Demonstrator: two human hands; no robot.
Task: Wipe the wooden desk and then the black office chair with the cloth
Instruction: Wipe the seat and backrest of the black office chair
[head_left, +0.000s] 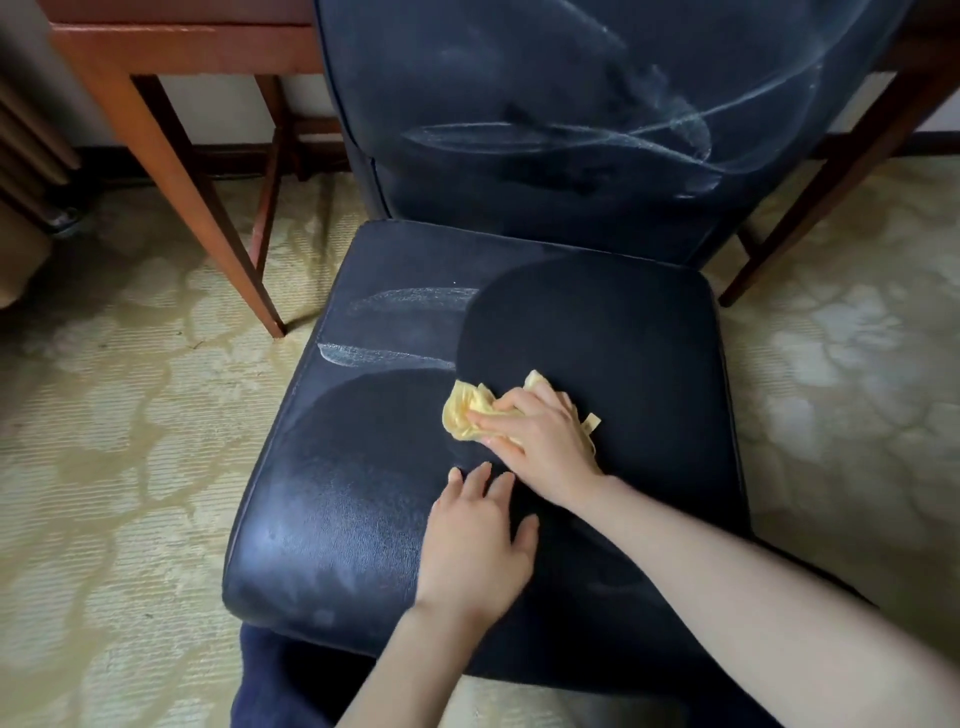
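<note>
On the seat (623, 338) of the black office chair (519, 218), near its middle, my right hand (545, 441) bears down on the yellow cloth (462, 410). The cloth is bunched up. Most of it is under my palm, with a crumpled wad sticking out to the left and a narrow strip poking out to the right. My right fingers (498, 421) are bent over the wad, gripping it and pressing it against the black surface.

Just in front of it, closer to me, my left hand (467, 551) lies flat on the seat and holds nothing. Its fingers (480, 478) are straight and a little spread, the thumb out to the right. The fingertips come close to my right wrist, but I cannot tell whether they touch.

The right part of the seat, beyond and beside the cloth, is a deep even black with a curved edge. The left part is greyer and carries two pale smeared streaks. The front left corner has a dull grey sheen. The backrest (545, 104) stands upright behind the seat and is marked with long whitish swirls.

Behind the chair stands the wooden worktop (182, 47). Only its reddish-brown edge and slanting legs are in view, on either side of the backrest. Everything stands on a pale patterned carpet (104, 441). My dark blue trouser leg (270, 675) shows below the front of the seat.
</note>
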